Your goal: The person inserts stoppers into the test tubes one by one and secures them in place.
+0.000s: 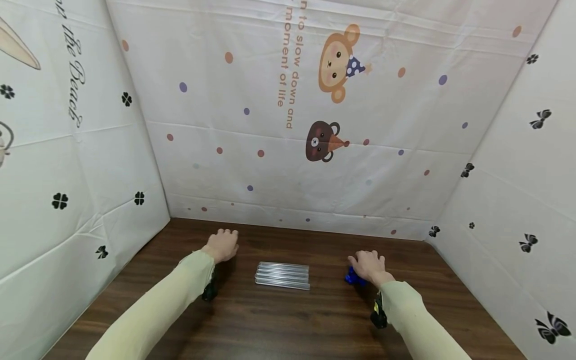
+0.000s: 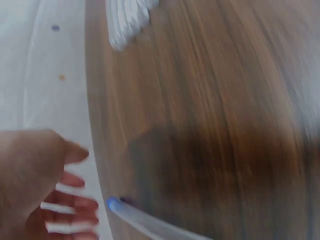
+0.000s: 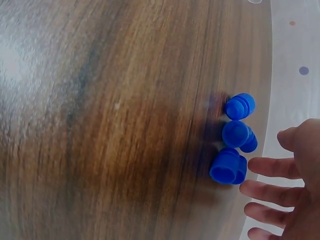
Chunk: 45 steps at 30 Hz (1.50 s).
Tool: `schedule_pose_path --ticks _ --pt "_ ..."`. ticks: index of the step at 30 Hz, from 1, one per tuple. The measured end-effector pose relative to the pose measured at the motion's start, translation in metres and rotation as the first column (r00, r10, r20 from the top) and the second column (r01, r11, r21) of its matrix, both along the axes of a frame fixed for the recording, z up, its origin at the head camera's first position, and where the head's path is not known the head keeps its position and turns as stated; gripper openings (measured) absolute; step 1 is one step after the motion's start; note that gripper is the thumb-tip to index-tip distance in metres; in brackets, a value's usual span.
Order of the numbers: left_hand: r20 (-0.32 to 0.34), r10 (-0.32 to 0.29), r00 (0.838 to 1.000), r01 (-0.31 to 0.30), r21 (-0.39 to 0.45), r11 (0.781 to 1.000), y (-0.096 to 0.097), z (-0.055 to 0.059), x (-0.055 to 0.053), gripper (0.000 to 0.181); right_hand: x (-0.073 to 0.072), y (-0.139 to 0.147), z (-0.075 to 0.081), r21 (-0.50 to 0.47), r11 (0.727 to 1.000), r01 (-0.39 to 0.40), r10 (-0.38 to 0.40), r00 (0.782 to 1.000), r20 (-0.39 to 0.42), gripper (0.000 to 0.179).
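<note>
My left hand [image 1: 222,245] is over the far left of the table, its fingers loosely spread with nothing between them. Near its fingertips in the left wrist view lies a clear tube [image 2: 150,225] with a blue end [image 2: 114,202]; the head view does not show it. Several clear tubes [image 1: 282,276] lie side by side at the middle of the table. On the right, several small blue caps [image 3: 234,135] sit clustered together. My right hand [image 1: 370,266] hovers at them with its fingers extended, holding none; whether a fingertip touches a cap I cannot tell.
A dark wood-grain table [image 1: 279,320] lies beneath both hands. White printed sheets [image 1: 270,175] rise along its back, left and right edges. Black wrist cameras [image 1: 379,312] hang below both sleeves.
</note>
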<state>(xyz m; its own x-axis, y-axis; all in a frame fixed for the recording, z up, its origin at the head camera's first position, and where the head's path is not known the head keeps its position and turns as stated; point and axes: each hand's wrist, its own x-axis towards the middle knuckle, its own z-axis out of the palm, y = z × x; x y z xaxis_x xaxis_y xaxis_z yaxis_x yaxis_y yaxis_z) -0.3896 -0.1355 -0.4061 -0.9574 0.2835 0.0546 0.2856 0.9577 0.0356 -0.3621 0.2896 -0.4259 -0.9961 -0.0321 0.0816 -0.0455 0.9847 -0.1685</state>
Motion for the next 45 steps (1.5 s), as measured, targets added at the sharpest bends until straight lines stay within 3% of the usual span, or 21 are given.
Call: schedule_pose_path --ticks 5,9,15,23,31,38,45 --pt "0.048 -0.141 0.989 0.135 0.113 0.984 0.036 0.005 0.007 0.045 0.0 0.001 -0.001 -0.011 0.999 -0.033 0.033 0.999 0.011 0.044" --pt "0.125 -0.264 0.956 0.236 0.198 0.951 0.063 0.011 0.014 0.041 0.001 0.001 0.0 -0.027 0.997 -0.068 0.069 0.997 0.018 0.044" --pt "0.112 -0.363 0.925 0.343 0.162 0.925 0.087 0.005 0.014 0.026 0.002 -0.001 0.002 -0.039 0.995 -0.096 0.097 0.995 0.012 0.04" --pt "0.134 -0.367 0.921 0.336 0.208 0.919 0.095 -0.005 0.013 0.013 0.002 -0.001 0.0 -0.038 0.994 -0.101 0.101 0.995 0.005 0.04" --pt "0.11 -0.394 0.912 0.367 0.208 0.907 0.097 -0.008 0.009 0.023 0.003 -0.007 0.006 -0.029 0.992 -0.124 0.123 0.992 -0.017 0.033" --pt "0.108 -0.361 0.926 0.339 0.184 0.923 0.103 -0.015 0.004 0.024 0.002 -0.006 0.008 -0.032 0.988 -0.154 0.155 0.988 0.016 0.023" --pt "0.084 -0.341 0.936 0.332 0.108 0.937 0.108 -0.017 0.004 0.02 -0.001 -0.003 0.008 -0.065 0.974 -0.216 0.22 0.973 0.073 0.034"
